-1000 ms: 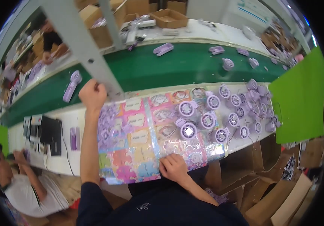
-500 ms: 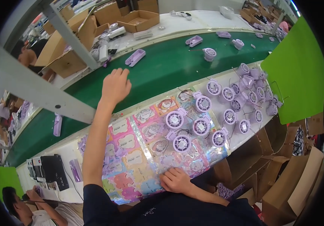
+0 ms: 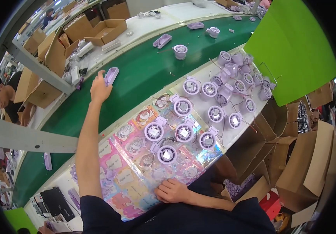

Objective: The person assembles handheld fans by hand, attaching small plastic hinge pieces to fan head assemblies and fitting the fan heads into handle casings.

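Plainly, in the head view, a pale purple, open, trough-shaped plastic shell [image 3: 112, 75] is being supported by a long green conveyor belt [image 3: 136, 74], beyond the white work table [image 3: 56, 180]. Its left side is being met by the fingers of the person's bare left hand [image 3: 101, 86], which is being held partly curled at the end of an outstretched forearm; whether the shell is being pinched or only touched cannot be told. The person's bare right hand [image 3: 171, 190] is being held loosely curled, back upward, and is being rested on the near part of a glossy, multicoloured printed sheet [image 3: 126, 178]; whether anything is being pinched under its fingers cannot be told. Farther up the same sheet, several round, pale purple plastic fan heads with spoked grilles [image 3: 153, 132] are being held, while more are being crowded together on the table to the right. Along the belt, a second purple trough-shaped shell [image 3: 162, 41] and an upright purple fan head [image 3: 180, 51] are being carried. The table's far right end is being bordered by a bright green panel [image 3: 292, 54].
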The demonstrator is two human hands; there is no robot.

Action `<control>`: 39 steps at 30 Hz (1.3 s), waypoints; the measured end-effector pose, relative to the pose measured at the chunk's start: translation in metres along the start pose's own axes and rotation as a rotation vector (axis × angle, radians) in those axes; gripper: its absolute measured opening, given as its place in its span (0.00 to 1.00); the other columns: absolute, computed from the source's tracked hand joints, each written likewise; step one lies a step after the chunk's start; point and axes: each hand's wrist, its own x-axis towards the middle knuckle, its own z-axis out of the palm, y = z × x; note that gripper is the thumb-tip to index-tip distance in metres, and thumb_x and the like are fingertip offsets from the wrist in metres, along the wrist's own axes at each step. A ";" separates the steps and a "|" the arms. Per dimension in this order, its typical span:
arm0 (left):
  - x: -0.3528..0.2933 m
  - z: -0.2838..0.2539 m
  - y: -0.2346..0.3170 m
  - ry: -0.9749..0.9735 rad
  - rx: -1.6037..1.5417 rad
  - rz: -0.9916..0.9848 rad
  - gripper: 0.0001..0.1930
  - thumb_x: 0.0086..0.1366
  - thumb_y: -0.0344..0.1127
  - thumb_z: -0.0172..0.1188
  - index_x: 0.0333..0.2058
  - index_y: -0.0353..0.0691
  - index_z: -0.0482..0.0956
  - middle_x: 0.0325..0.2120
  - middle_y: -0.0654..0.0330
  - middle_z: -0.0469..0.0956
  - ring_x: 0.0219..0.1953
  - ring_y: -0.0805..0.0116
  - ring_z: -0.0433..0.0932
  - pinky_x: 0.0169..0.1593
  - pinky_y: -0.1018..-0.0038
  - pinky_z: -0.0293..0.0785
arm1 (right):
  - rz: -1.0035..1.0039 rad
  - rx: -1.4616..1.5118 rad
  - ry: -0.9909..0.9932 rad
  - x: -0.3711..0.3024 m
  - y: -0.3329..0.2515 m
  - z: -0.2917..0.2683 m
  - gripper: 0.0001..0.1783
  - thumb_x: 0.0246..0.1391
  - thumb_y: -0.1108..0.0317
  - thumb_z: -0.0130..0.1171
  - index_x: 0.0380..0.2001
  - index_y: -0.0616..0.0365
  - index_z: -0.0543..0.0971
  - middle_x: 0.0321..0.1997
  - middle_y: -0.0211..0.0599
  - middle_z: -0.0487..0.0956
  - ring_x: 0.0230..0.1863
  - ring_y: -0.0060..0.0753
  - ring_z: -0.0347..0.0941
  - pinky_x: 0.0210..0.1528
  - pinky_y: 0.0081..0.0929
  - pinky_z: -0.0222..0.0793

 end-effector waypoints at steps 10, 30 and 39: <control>-0.155 -0.112 0.077 0.021 -0.164 0.193 0.31 0.50 0.32 0.64 0.56 0.47 0.71 0.43 0.52 0.78 0.49 0.50 0.76 0.50 0.58 0.74 | 0.405 0.127 0.538 -0.016 0.005 0.016 0.23 0.41 0.74 0.69 0.44 0.57 0.77 0.44 0.45 0.76 0.44 0.46 0.74 0.43 0.35 0.71; -0.375 -0.130 0.150 -0.143 -0.282 0.054 0.38 0.46 0.22 0.62 0.61 0.47 0.73 0.62 0.42 0.62 0.56 0.42 0.71 0.60 0.55 0.69 | 0.581 0.110 0.067 0.013 0.031 -0.073 0.33 0.44 0.83 0.59 0.57 0.59 0.70 0.62 0.58 0.65 0.59 0.65 0.67 0.59 0.50 0.68; -0.328 -0.114 0.150 -0.313 -0.024 0.458 0.25 0.44 0.34 0.69 0.45 0.35 0.80 0.48 0.47 0.76 0.52 0.47 0.75 0.63 0.53 0.67 | 0.528 0.293 -0.039 0.029 0.029 -0.116 0.35 0.44 0.81 0.65 0.59 0.53 0.70 0.60 0.49 0.69 0.56 0.59 0.72 0.54 0.41 0.72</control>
